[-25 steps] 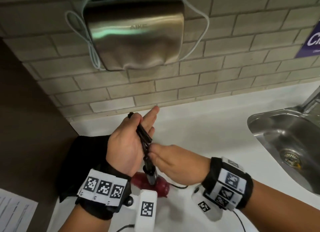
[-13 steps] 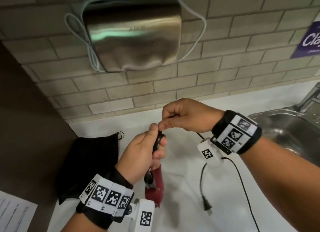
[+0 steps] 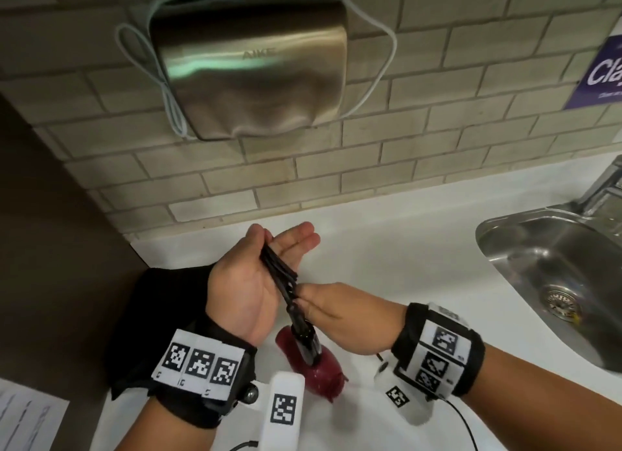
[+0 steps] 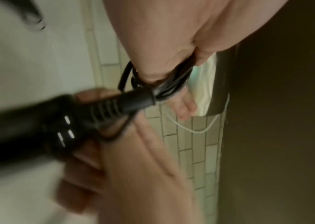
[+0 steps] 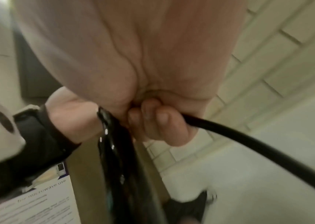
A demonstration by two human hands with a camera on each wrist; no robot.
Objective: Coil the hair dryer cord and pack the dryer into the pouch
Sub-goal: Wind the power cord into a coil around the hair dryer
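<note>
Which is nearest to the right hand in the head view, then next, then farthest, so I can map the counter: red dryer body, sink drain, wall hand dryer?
1. Red dryer body, just below the right hand.
2. Sink drain, off to the right.
3. Wall hand dryer, high on the tiles.

Shared kitchenette, from what I see.
A steel sink (image 3: 552, 282), wall hand dryer (image 3: 249, 70), tiled wall (image 3: 437, 141), microwave-use notice (image 5: 43, 200).
</note>
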